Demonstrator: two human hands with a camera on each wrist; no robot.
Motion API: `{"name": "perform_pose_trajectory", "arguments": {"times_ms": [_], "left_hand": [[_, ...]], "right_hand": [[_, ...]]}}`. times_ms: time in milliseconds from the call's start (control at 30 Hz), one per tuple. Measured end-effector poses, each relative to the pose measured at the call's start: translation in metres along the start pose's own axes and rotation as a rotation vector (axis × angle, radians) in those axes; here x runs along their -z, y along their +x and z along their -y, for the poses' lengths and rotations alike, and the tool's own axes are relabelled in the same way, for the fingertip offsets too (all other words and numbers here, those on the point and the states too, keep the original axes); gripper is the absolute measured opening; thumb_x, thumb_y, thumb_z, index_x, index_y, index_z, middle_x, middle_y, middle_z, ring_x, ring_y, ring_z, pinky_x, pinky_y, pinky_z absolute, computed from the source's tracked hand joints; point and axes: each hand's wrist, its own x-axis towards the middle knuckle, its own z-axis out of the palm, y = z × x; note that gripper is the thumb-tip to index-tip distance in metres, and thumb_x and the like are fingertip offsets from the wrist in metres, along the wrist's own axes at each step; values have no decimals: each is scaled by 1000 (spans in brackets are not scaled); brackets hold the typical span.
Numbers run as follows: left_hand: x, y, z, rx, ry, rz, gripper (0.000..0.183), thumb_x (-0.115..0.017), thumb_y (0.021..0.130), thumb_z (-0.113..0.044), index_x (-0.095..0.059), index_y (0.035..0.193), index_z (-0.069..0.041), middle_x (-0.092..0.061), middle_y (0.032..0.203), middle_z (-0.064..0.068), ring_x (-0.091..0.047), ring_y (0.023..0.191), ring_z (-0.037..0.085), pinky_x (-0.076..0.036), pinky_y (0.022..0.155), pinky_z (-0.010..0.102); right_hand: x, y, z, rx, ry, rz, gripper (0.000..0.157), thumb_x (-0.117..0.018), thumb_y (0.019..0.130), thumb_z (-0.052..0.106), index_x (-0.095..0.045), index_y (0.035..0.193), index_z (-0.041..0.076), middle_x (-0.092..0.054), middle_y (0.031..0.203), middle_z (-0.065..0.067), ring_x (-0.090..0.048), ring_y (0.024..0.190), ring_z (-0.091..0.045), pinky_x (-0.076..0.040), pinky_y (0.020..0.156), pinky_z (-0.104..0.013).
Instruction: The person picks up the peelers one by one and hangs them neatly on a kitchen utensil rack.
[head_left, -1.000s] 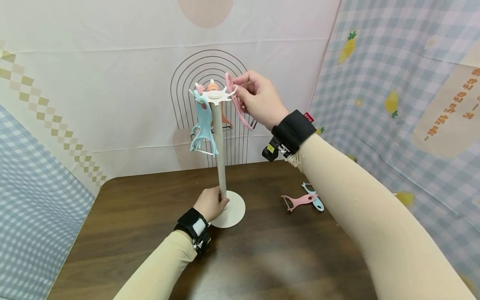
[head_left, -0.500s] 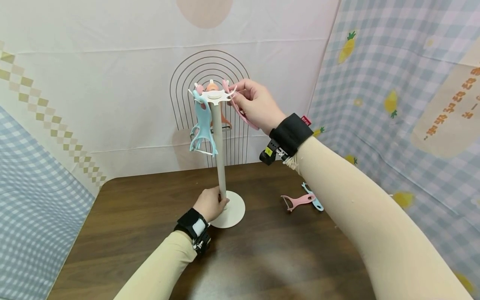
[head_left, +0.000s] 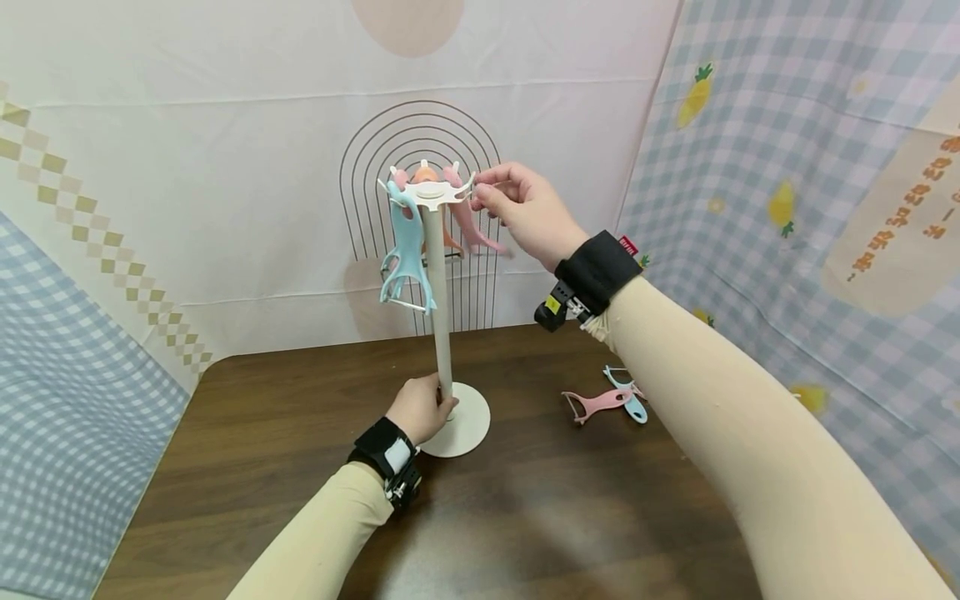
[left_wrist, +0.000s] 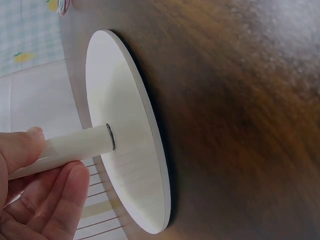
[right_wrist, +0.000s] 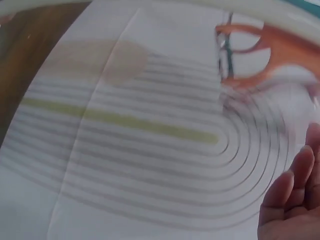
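head view showed the right hand with loosely curled fingers at the white rack's top hooks, the pale pink plastic peeler hanging there, best released gently while the left hand gripped the white pole.

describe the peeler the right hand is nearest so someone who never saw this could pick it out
Start at the white stand on the dark wooden table. Its hooked top carries several peelers; the one meant is the pink peeler hanging on the right-hand side, beside the right hand. Its neighbours are blue and orange.
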Motion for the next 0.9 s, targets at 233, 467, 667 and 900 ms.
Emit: {"name": "perform_pose_trajectory", "arguments": {"times_ms": [233,467,667,900], "left_hand": [[-2,0,0,3,3,-4,15,-71,88,-14,-63,92,-1,-58,66,0,-55,56,10,-45,49,26],[-1,-1,-1,5,15,-1,16,-72,88,-14,-64,94,-2,-60,68,1,-58,60,12,-47,53,28],[0,-3,-2,17,11,7,17,-72,88,-15,-64,95,-2,-61,69,1,-58,61,12,-48,54,27],[2,-3,-4,17,15,5,16,-72,88,-14,-63,93,-2,-59,68,1,-57,60,12,-47,53,28]], "right_hand": [[30,-15,-35,26,-218,38,26,-58,98,25,-57,116,6,-64,101,-11,-56,88,-23,-45,78,-35],[61,-46,-84,-15,-597,233,35,-59,98,29,-55,125,8,-61,115,-9,-57,102,-22,-45,88,-40],[88,-78,-127,-172,-749,384,52,-66,93,34,-49,133,6,-56,126,-18,-54,116,-34,-42,95,-47],[118,-112,-182,-322,-904,510,64,-73,85,40,-52,131,0,-54,129,-25,-50,119,-41,-40,95,-53]]}}
